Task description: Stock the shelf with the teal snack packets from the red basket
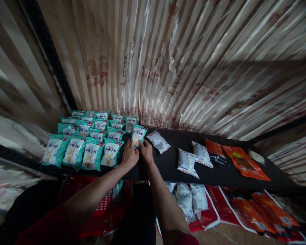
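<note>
A teal and white snack bag stands on the black shelf, between my two hands. My left hand touches its lower left side, with the fingers closed together. My right hand is at its lower right edge, fingers bent against the bag. To the left, several matching teal bags are lined up in rows. Another teal bag stands just behind the held one. Right of my hands, a white bag lies on the shelf.
Further right on the shelf are two white bags, orange packets and a pale round object. Below sit red baskets with white bags and orange packets. A striped curtain hangs behind; a dark post rises at left.
</note>
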Action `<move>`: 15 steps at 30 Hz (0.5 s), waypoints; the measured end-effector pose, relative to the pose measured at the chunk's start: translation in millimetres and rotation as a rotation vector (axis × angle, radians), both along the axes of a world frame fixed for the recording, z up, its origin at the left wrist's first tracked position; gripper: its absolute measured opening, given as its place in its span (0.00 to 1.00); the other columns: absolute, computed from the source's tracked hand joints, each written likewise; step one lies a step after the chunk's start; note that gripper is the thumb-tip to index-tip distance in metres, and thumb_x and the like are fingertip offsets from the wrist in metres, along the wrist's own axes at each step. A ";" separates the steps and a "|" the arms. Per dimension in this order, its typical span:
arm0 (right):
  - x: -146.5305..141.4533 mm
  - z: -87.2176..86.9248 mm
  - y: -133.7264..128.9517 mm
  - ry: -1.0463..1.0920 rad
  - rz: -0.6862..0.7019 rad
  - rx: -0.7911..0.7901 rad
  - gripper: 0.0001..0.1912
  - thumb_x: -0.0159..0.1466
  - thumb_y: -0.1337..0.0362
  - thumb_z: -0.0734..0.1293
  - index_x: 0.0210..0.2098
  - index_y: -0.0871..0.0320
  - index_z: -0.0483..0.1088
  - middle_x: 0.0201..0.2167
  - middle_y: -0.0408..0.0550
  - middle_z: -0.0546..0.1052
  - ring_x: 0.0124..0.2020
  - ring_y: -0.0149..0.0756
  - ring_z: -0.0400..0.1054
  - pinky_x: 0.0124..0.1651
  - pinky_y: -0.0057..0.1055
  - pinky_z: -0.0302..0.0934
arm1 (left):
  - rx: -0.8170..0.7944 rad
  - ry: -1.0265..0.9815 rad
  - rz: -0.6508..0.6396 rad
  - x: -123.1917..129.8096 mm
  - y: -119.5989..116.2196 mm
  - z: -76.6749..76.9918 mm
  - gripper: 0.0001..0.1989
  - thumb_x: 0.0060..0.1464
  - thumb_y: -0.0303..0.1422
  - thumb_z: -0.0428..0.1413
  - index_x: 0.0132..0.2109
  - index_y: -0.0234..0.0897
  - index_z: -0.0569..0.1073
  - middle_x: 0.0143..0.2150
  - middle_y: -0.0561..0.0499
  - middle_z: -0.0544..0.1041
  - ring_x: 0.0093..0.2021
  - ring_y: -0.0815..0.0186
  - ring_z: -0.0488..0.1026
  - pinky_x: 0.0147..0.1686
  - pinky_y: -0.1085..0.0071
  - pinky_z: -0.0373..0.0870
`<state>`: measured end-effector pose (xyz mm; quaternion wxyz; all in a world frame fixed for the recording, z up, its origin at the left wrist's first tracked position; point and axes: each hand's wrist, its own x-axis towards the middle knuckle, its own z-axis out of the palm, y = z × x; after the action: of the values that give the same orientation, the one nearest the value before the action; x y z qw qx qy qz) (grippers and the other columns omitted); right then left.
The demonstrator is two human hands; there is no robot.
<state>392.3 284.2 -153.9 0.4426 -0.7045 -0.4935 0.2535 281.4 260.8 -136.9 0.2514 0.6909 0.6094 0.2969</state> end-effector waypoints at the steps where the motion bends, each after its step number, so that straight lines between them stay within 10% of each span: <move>1: 0.6 0.2 3.3 0.001 0.002 0.017 0.18 0.59 0.54 0.62 0.42 0.59 0.73 0.34 0.50 0.78 0.35 0.40 0.71 0.40 0.33 0.63 | 0.004 -0.002 0.001 1.3 3.8 0.4 0.29 0.51 0.26 0.48 0.61 0.26 0.57 0.64 0.34 0.58 0.65 0.54 0.54 0.63 0.58 0.53; 15: -8.9 -4.4 39.5 0.067 0.107 0.063 0.17 0.60 0.53 0.60 0.41 0.57 0.72 0.35 0.47 0.77 0.35 0.36 0.69 0.41 0.31 0.63 | 0.005 -0.035 0.110 4.5 34.8 -0.1 0.30 0.49 0.24 0.49 0.61 0.25 0.57 0.64 0.34 0.58 0.65 0.53 0.52 0.63 0.59 0.53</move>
<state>383.3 323.7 -158.3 0.4669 -0.6538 -0.5231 0.2846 285.9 295.6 -137.0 0.2439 0.6517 0.6410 0.3239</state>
